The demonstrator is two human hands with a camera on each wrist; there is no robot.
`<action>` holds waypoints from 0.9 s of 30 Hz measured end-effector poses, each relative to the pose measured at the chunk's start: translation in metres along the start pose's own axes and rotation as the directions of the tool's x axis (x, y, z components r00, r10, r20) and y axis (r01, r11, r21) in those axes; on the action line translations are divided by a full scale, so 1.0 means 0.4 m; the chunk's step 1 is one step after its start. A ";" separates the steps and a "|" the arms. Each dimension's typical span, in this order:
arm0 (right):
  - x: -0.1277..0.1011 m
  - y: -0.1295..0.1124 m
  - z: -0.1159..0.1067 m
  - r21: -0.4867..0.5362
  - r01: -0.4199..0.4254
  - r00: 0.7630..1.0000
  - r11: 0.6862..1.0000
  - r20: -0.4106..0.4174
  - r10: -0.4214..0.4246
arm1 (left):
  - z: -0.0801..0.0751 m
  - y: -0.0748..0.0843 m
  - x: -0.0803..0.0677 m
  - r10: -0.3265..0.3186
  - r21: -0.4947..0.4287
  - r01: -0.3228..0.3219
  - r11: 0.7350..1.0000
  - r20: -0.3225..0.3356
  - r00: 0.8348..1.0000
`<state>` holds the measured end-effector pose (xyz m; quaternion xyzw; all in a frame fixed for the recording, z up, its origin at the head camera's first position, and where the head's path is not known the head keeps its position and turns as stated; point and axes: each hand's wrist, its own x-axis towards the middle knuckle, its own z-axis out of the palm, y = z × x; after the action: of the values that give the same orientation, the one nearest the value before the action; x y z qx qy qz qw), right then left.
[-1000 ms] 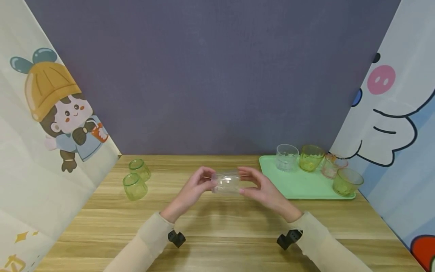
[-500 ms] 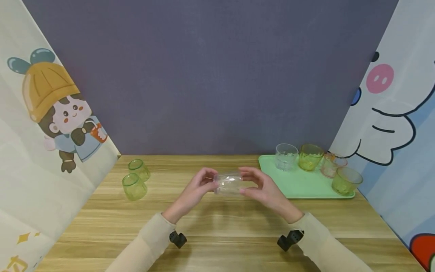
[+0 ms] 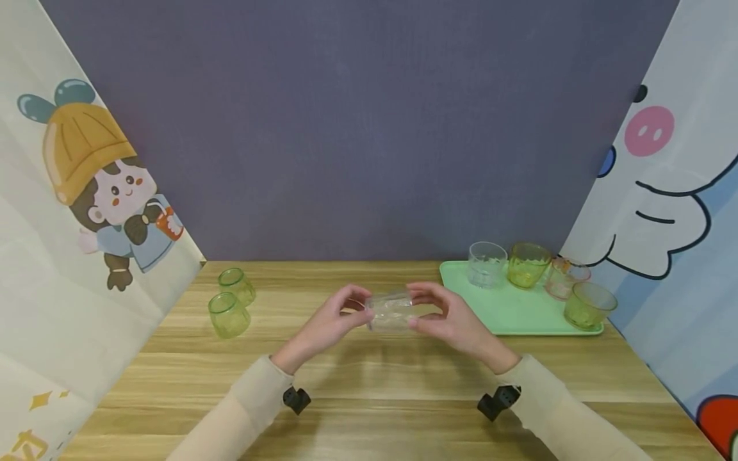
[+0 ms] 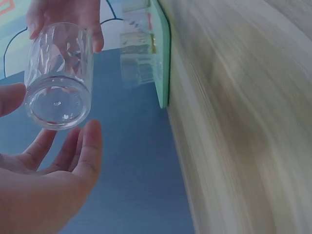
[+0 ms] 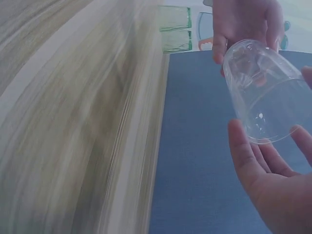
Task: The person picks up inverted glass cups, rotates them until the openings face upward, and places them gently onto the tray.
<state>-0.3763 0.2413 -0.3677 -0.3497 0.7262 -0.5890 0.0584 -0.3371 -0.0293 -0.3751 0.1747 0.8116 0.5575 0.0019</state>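
Observation:
A clear drinking glass [image 3: 392, 312] lies sideways in the air above the table, held between both hands. My left hand [image 3: 340, 317] pinches it at the base end, thumb toward me and fingers on the far side. At the rim end, my right hand [image 3: 450, 315] holds it the same way. The round base of the clear glass [image 4: 57, 103] faces the camera in the left wrist view. In the right wrist view, the open mouth of the glass [image 5: 265, 92] is turned toward the right hand. Nothing is visible inside it.
Two green glasses [image 3: 229, 315] stand on the wooden table [image 3: 369, 422] at the left. A light green tray [image 3: 507, 317] at the right bears a clear glass [image 3: 487, 266], two yellow-green glasses [image 3: 590, 307] and a pinkish glass [image 3: 567, 280]. A dark panel [image 3: 369, 128] rises behind.
The clear glass and my left hand have shifted slightly to the right, closer to the right hand. Both hands keep their hold; the other glasses stand as before.

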 end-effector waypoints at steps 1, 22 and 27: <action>0.001 -0.002 -0.001 -0.003 -0.004 1.000 1.000 0.005 0.004 | -0.001 0.001 0.000 0.000 0.013 0.000 1.000 0.003 1.000; 0.006 -0.016 -0.064 -0.293 -0.027 0.996 0.956 0.069 0.049 | -0.044 0.004 -0.033 0.114 0.451 -0.073 0.890 -0.065 0.991; 0.004 -0.026 -0.082 -0.368 -0.026 0.994 0.930 0.088 0.062 | -0.061 0.005 -0.038 0.151 0.567 -0.083 0.819 -0.074 0.986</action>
<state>-0.3892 0.2664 -0.3480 -0.3665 0.8271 -0.4241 0.0409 -0.3273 -0.0549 -0.3671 0.1844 0.9261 0.3021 -0.1307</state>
